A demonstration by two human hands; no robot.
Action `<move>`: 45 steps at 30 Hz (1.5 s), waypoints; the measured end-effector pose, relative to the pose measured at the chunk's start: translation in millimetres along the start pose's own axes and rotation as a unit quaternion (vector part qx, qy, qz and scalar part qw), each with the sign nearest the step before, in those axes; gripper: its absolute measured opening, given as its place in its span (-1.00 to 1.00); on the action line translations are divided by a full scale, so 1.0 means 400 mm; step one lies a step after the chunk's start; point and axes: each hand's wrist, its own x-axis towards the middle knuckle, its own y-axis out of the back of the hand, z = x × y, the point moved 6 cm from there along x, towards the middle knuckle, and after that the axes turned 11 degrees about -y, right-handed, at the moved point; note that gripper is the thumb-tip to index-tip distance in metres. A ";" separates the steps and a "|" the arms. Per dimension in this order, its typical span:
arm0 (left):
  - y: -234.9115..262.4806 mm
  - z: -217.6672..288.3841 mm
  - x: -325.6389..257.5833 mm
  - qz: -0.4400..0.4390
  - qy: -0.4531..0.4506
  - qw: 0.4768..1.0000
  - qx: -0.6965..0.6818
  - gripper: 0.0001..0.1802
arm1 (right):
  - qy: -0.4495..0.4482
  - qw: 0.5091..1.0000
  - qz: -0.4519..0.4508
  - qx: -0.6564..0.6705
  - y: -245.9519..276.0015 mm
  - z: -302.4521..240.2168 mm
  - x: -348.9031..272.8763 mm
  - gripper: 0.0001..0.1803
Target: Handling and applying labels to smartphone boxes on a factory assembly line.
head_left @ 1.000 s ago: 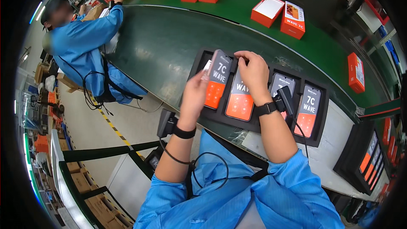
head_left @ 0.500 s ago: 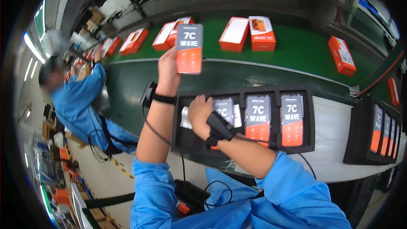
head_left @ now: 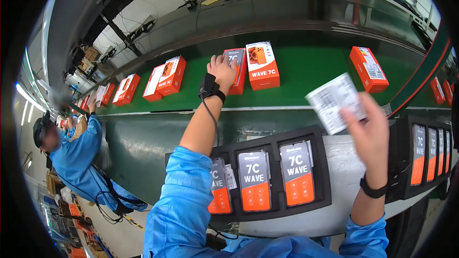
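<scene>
My left hand (head_left: pixel 223 72) lies over a grey-and-orange smartphone (head_left: pixel 234 56) in a red box (head_left: pixel 242 82) on the green belt. Its fingers are stretched out flat and cover most of the phone. Raised at the right, my right hand (head_left: pixel 367 129) pinches a white printed slip (head_left: pixel 337 102) between thumb and fingers. Below, a black foam tray (head_left: pixel 276 136) bears several similar phones, including a middle one (head_left: pixel 255 180) and a right one (head_left: pixel 297 174). Another slip (head_left: pixel 231 177) shows beside the left phone. My left sleeve hides the tray's left end.
A closed box (head_left: pixel 262 66) adjoins the left-hand one. More red-and-white boxes (head_left: pixel 172 74) line the belt (head_left: pixel 306 67) leftward, and another box (head_left: pixel 368 69) lies to the right. A second black tray of phones (head_left: pixel 406 157) stands at far right. A co-worker in blue (head_left: pixel 81 148) works at the left.
My left hand has carried the phone to the box on the belt and now rests over it. My right hand has left the tray and moved right, raising a white slip. The view has shifted.
</scene>
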 end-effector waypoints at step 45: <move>0.021 0.161 -0.042 -0.102 0.331 0.457 -0.819 -0.45 | -0.021 0.993 -0.038 0.111 -0.168 0.315 0.329 -0.71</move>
